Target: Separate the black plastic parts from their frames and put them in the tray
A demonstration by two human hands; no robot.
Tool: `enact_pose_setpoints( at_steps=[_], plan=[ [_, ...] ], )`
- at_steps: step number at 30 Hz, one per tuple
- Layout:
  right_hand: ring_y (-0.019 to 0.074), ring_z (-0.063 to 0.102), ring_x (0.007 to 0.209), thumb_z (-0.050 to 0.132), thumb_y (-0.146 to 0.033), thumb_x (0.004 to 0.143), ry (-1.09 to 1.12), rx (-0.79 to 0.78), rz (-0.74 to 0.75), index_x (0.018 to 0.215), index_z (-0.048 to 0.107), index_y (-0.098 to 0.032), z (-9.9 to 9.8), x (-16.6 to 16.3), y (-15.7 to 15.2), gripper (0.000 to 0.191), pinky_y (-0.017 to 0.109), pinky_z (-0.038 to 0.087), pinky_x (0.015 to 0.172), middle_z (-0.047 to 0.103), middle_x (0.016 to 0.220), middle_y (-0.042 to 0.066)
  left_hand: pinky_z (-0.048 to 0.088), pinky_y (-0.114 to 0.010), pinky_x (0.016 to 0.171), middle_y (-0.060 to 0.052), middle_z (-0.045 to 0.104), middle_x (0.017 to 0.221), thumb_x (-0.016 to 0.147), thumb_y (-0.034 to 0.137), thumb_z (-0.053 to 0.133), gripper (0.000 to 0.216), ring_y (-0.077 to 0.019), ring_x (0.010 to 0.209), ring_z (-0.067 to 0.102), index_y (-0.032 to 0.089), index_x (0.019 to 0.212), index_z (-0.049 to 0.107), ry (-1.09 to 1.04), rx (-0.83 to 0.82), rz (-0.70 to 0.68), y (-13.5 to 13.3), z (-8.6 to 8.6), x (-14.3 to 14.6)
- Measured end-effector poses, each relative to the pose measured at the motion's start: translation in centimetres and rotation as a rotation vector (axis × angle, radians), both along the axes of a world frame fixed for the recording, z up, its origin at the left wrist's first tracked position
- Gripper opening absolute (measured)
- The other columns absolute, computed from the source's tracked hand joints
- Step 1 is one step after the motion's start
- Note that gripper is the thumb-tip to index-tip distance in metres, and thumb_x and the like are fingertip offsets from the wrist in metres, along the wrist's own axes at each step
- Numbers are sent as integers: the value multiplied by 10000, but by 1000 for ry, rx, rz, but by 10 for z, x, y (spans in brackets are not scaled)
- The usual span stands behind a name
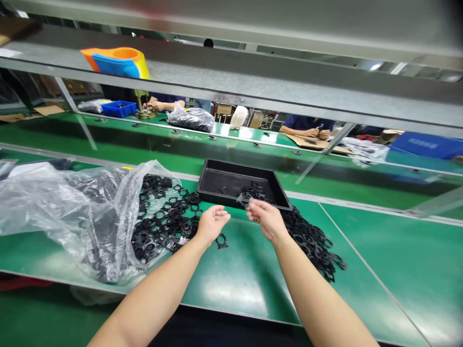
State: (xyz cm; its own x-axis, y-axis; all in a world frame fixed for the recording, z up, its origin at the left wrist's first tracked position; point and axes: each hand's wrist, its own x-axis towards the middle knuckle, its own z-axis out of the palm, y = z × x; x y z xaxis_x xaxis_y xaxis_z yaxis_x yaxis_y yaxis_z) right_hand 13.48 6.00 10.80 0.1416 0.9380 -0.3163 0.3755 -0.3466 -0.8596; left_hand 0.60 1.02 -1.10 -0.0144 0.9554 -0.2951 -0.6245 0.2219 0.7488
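We count one black tray (235,171), and set everything else by it. In it we see one small heap of black parts (255,192) near the front edge and one loose ring part (223,190) to the heap's left; the parts overlap too much for us to number.

Two hands are in front of the tray. The right hand (266,219), at its front edge, pinches one small dark piece (241,198) between its fingertips, too blurred for us to make out its shape. The left hand (213,224), left of it, is loosely spread with fingers bent, and we see nothing in it; one black part (222,241) lies just beside it.

We count two larger heaps: the left heap (164,224) beside the tray's left front corner, its far end inside one clear plastic bag (108,217) that is cut off by the picture's edge, and the right heap (313,241) at the tray's right front corner, partly hidden by the right forearm. Beyond the tray we make out two co-workers, their heads hidden by the shelf (231,72).
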Motion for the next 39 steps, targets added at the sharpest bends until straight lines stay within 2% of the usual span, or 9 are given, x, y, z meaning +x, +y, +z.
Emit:
enact_pose_setpoints(
  at_steps=[4,8,11,16,20,24,30,35,39],
  plan=[
    [152,630,617,705,-377,691,-322,124,-20,1045,605,-147,17,17,14,434,257,501,529,685,850,84,509,-319,772,-85,663,955,740,235,657,257,-156,799,616,139,976,625,364,164,3,-2,-5,-1],
    [251,643,891,612,-211,756,-1158,53,352,1013,668,-143,25,49,11,272,371,503,787,676,963,127,449,-397,887,-85,638,982,770,294,623,243,-233,940,565,167,975,657,846,432,-85,-14,4,-7],
    [312,603,1001,521,-129,787,-1606,-75,552,1094,651,-137,26,69,6,333,407,486,797,615,1104,192,422,-416,916,-114,592,1033,743,370,641,372,-276,995,520,166,1053,647,1058,505,-190,-24,13,-11],
    [274,636,919,416,-15,782,-1697,-201,606,942,681,-90,19,81,1,318,343,489,755,629,981,194,434,-405,897,-127,571,1030,747,296,593,401,-284,988,517,156,1122,623,1181,529,-456,-28,13,-11],
    [234,641,905,401,-21,793,-1698,-205,615,960,672,-123,14,76,0,334,303,486,761,637,972,158,444,-361,884,-100,611,987,789,205,551,302,-249,959,549,157,1074,640,1081,541,-446,-21,4,-7],
    [316,610,971,408,-89,819,-1756,-174,613,1057,639,-114,16,71,0,332,400,485,778,605,1043,187,468,-295,809,-53,630,872,763,137,598,184,-173,821,585,173,927,674,826,452,-265,-14,-2,-1],
    [300,626,948,375,-12,803,-1780,-235,653,942,667,-69,19,83,8,329,380,489,782,629,967,197,485,-256,633,-37,647,746,731,171,627,197,-126,621,602,128,923,636,169,43,-87,-4,-2,1],
    [255,640,916,385,-34,815,-1776,-228,657,957,658,-108,19,85,9,317,330,493,767,639,969,159,488,-266,768,-48,661,789,618,69,672,257,-126,744,644,97,866,610,-255,-55,18,1,3,-4],
    [339,589,1025,412,-92,829,-1834,-236,643,1070,633,-98,22,80,4,327,437,473,819,608,1051,199,480,-303,835,-55,658,838,564,35,676,288,-142,814,652,96,839,615,-324,-62,57,2,2,-5]
  ],
)
